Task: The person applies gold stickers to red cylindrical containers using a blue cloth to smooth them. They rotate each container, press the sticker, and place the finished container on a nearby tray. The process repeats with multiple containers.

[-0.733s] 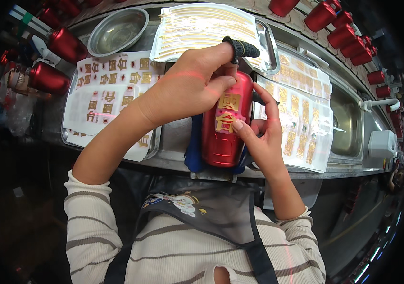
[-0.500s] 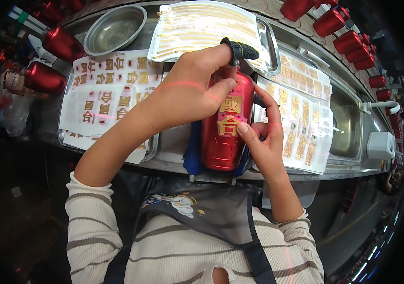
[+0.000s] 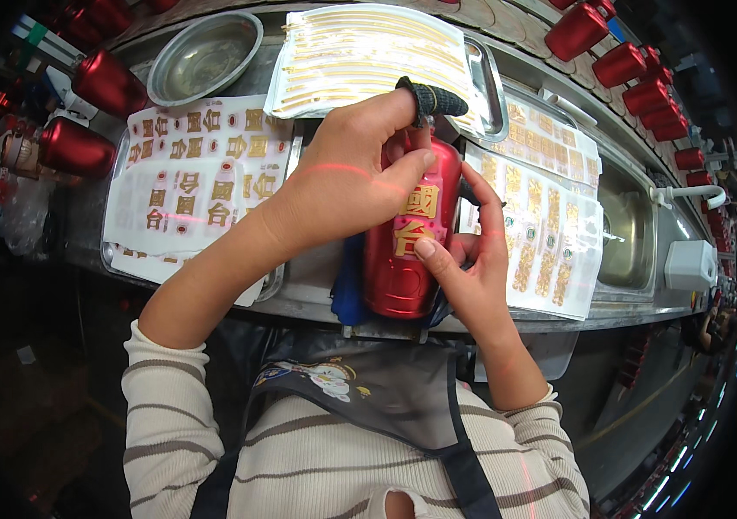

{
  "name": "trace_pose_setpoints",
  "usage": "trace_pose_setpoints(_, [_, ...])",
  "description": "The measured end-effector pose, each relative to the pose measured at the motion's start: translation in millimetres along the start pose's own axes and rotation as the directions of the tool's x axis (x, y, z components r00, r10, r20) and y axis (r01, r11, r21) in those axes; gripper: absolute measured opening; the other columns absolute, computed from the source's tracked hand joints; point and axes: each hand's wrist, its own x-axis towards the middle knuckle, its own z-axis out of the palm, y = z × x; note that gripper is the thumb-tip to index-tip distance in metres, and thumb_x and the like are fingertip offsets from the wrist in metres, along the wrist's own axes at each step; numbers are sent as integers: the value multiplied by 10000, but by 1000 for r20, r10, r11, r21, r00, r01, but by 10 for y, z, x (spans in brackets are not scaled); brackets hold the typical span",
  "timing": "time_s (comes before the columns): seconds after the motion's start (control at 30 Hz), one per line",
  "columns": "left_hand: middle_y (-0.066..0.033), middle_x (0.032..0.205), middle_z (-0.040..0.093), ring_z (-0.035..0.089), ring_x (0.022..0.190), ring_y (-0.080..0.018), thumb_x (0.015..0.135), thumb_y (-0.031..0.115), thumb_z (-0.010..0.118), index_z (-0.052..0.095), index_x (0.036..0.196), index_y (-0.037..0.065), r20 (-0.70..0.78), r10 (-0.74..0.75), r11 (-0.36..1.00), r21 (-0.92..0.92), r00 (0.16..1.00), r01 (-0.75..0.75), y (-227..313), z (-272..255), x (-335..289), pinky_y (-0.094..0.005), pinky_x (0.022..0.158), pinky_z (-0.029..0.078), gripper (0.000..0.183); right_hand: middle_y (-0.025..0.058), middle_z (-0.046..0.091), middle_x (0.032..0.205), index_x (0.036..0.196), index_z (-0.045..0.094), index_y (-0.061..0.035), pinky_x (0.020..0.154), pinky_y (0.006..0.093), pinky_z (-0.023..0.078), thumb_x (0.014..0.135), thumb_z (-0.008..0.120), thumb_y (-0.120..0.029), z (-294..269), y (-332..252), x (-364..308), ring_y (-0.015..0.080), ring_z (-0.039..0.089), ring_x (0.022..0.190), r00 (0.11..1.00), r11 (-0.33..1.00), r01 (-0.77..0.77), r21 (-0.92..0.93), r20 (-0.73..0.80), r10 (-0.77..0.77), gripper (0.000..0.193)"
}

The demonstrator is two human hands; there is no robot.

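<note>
Bottle (image 3: pixel 398 290) between 2 hands, long axis running near to far.
Head view: left hand (image 3: pixel 355 160) bends over its far end, grip hidden, closure unclear; right hand (image 3: pixel 478 268), nearer the base, clasps its right side, thumb on the lower gold character (image 3: pixel 405 240).

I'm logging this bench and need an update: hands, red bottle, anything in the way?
Left hand at red bottle's upper end, partly hiding it. Right hand at bottle's right side, thumb by lower gold character.

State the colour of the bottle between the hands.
The bottle is shiny red, with gold lettering; the head view shows it best.
</note>
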Motion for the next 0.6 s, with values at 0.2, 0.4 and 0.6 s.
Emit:
trace_pose_setpoints(0.2, [-109, 780, 615, 580, 637, -188, 823, 42, 683, 619, 957, -25, -19, 7, 999, -33, 1000, -8, -13, 22, -6, -307, 608, 491, 163, 154, 473, 1313, 1479, 373, -25, 569, 177, 427, 824, 786, -210, 41, 38, 35, 30, 486, 617, 999, 998, 17, 65, -49, -14, 797])
trace_pose_setpoints(0.4, [-98, 780, 608, 575, 639, -183, 819, 37, 686, 624, 974, -16, -22, 9, 1000, -18, 1000, -9, -52, 33, -22, -299, 600, 485, 176, 155, 482, 1301, 1473, 380, -26, 571, 186, 431, 825, 783, -207, 70, 16, 26, 43, 494, 628, 998, 999, 16, 30, -60, -14, 785])
trace_pose_setpoints(0.6, [-90, 771, 602, 563, 630, -174, 817, 34, 691, 622, 969, -12, -24, 17, 999, -31, 1000, -18, -65, 37, -19, -296, 590, 481, 174, 154, 480, 1288, 1480, 371, -24, 562, 194, 425, 812, 793, -234, 41, -1, 14, 45, 472, 614, 999, 1000, 14, -22, -40, -15, 818])
